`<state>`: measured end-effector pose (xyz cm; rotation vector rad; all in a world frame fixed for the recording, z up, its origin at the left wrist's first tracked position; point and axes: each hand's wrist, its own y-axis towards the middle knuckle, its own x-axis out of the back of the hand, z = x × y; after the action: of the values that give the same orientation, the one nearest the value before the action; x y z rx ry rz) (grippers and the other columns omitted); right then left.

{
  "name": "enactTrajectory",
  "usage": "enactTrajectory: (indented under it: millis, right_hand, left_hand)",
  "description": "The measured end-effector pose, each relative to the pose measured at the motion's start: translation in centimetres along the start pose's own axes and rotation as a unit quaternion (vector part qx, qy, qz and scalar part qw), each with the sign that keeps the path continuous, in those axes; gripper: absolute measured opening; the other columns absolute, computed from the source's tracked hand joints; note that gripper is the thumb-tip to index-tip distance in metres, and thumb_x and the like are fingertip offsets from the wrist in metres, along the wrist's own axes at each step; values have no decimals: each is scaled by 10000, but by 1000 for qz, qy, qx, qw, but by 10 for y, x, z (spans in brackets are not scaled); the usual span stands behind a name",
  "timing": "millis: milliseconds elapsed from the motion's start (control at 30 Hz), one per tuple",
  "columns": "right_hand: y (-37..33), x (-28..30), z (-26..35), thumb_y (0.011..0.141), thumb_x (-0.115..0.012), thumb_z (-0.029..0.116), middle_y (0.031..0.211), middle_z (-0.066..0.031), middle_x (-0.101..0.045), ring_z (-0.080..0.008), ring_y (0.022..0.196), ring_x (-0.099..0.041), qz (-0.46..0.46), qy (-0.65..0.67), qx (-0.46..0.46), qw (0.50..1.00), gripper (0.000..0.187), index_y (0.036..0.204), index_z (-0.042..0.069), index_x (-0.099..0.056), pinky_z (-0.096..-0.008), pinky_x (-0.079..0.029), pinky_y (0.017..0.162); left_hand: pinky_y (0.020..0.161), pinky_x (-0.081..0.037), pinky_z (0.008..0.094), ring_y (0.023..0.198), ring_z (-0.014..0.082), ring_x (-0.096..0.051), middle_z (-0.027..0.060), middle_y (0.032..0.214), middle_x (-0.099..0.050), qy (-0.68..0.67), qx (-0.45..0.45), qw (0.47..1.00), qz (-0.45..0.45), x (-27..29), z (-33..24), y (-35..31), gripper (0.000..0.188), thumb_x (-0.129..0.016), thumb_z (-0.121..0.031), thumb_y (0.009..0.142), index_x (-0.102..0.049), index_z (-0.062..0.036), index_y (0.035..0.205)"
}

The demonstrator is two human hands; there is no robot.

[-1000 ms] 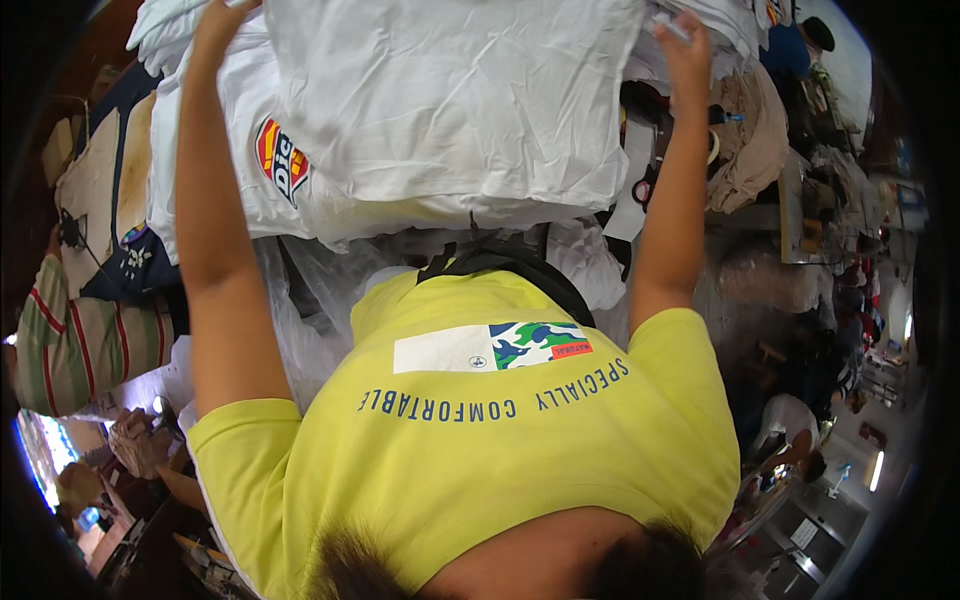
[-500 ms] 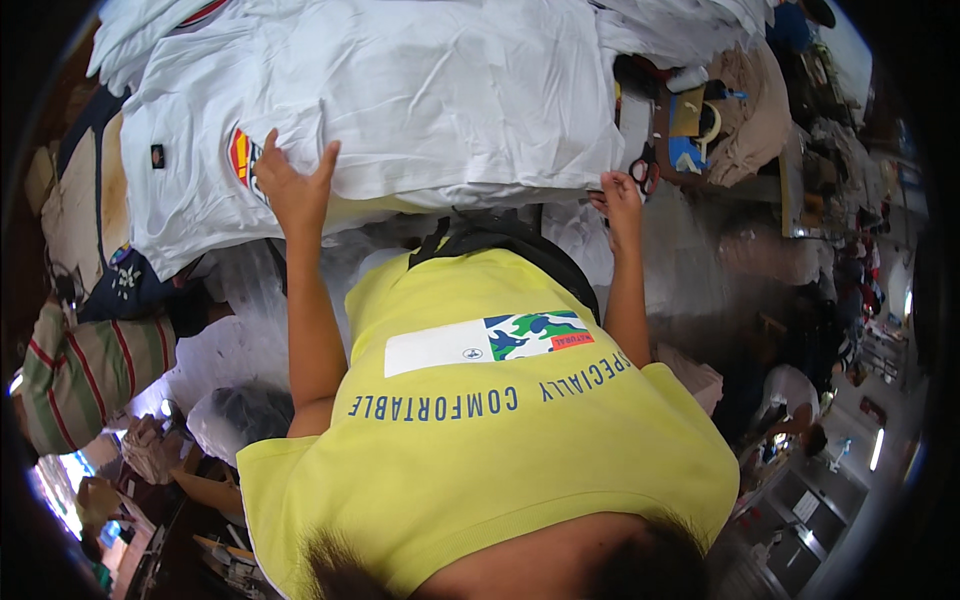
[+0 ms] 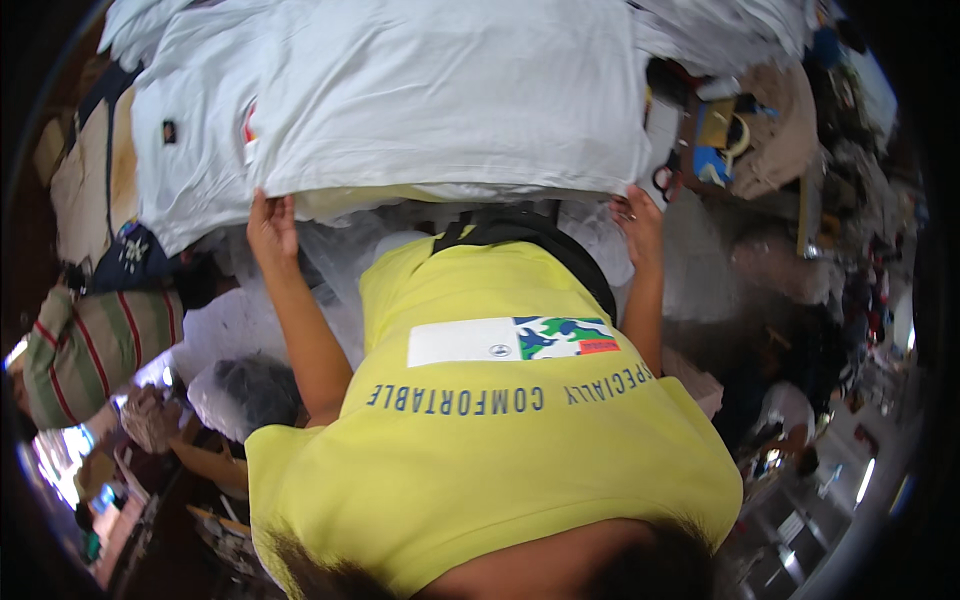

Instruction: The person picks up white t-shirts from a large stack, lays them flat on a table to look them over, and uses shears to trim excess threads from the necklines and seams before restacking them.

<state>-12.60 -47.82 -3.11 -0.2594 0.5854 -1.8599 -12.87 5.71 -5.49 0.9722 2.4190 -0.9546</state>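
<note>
A white T-shirt lies spread over a pile of white cloth on the table in front of me, its stitched hem running along the near edge. My left hand pinches the left end of this hem, fingers curled under and thumb side up. At the right end, my right hand grips the hem corner between thumb and fingers. Left of the shirt, a red-edged print on the white cloth below shows only as a sliver. The fingertips behind the fabric are partly hidden.
Scissors with red-and-black handles lie just beyond my right hand. A box there holds a tape roll. Clear plastic hangs below the table. A person in a striped top sits at the left.
My left hand has moved from the printed patch down to the hem's left end and taken hold there. The shirt now covers most of the print and lies smoother. My right hand keeps the right corner.
</note>
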Motion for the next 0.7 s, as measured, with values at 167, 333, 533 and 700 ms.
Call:
enactTrajectory:
  millis: [167, 333, 533, 700]
  right_hand:
    - [5, 4, 14, 862, -598, 309, 743, -41, -595, -117, 642, -569, 41, -47, -39, 997, 255, 923, 65, -554, -233, -442, 581]
    - [11, 8, 22, 853, -609, 270, 676, -6, -543, -102, 607, -534, 38, -70, -18, 997, 192, 880, 83, -571, -222, -405, 554]
    - [11, 22, 44, 859, -602, 267, 708, -7, -546, -107, 607, -528, 22, -32, -6, 999, 204, 919, 77, -554, -231, -417, 572]
    - [13, 16, 56, 868, -588, 213, 814, -41, -579, -132, 669, -563, 65, 18, -6, 998, 217, 1016, 80, -503, -247, -450, 616]
  left_hand:
    - [789, -489, 340, 922, 196, -569, 75, 985, -593, 10, -12, 1000, -23, -12, -9, -1, 282, -624, -212, 847, -545, -32, 1049]
    - [653, -517, 281, 773, 154, -599, 49, 881, -604, 84, -74, 994, -1, -1, -20, 1, 232, -607, -214, 860, -539, -47, 1006]
    - [534, -519, 224, 597, 135, -614, 57, 765, -600, 270, -101, 957, 12, -7, -34, -11, 238, -583, -211, 878, -499, -30, 1007]
    - [539, -517, 216, 604, 125, -615, 51, 733, -588, 273, -89, 956, 65, -21, -45, -17, 221, -551, -164, 892, -473, -22, 1042]
